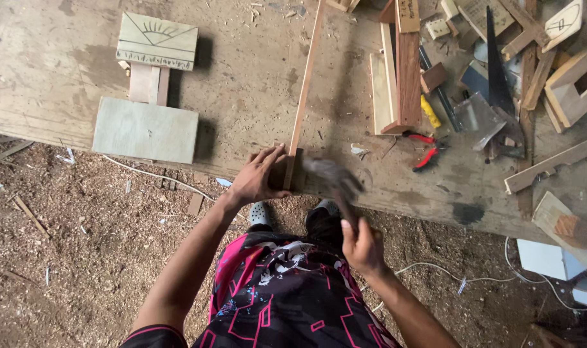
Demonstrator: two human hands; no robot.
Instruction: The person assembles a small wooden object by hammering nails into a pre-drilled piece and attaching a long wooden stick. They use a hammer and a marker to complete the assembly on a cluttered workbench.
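**Hammer raised over a thin strip at the bench edge**

A long, thin, reddish wooden strip (pixel 304 84) lies on the worn, stained wooden workbench (pixel 254 77), running from the far side to the near edge, where its end meets a small dark wooden block (pixel 292 171). The left hand (pixel 258 177) lies against that block at the bench edge, fingers spread and pressed to it, not curled around anything. The right hand (pixel 361 245) is closed around the handle of a metal-headed hammer (pixel 335 177), whose head is blurred, just right of the strip's near end.

Further right lie stacked pale and red-brown boards (pixel 396 77), red-handled pliers (pixel 425 149) and a dark-bladed handsaw (pixel 496 64) among offcuts. To the left stands a small pale wooden piece with a sunburst carving (pixel 156 40). Sawdust covers the floor (pixel 80 245).
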